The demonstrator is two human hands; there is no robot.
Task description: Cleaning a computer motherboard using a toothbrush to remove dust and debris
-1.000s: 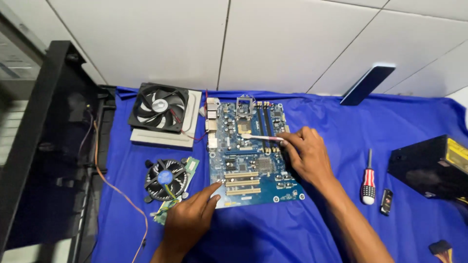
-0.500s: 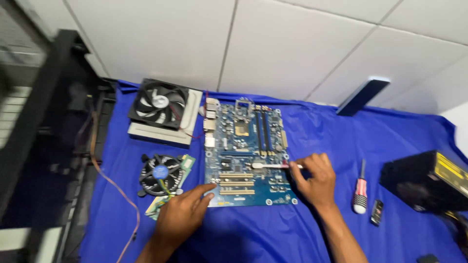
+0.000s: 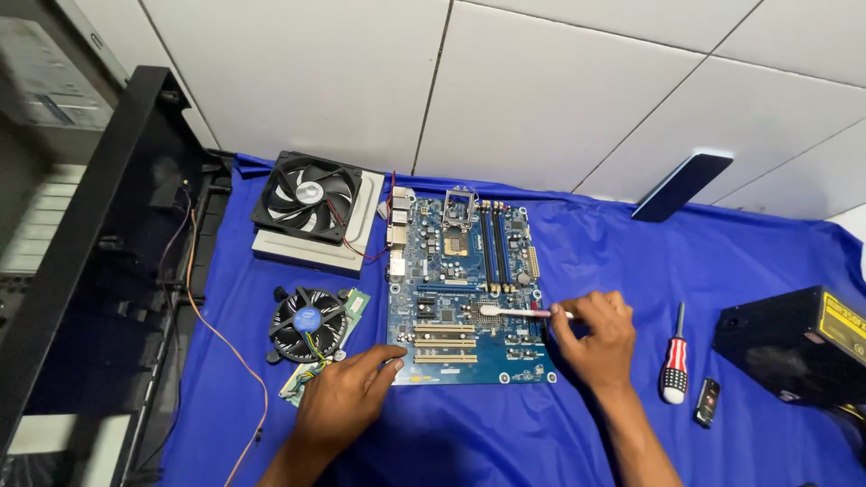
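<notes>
Fingers of our right hand (image 3: 591, 338) pinch a toothbrush (image 3: 514, 312) over the blue motherboard (image 3: 465, 289); our left hand (image 3: 347, 397), fingers loosely spread, steadies its corner.

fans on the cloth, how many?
2. A large black case fan lies on a grey drive at the upper left of the blue cloth. A smaller round cooler fan lies below it, left of the motherboard, near the left hand.
</notes>
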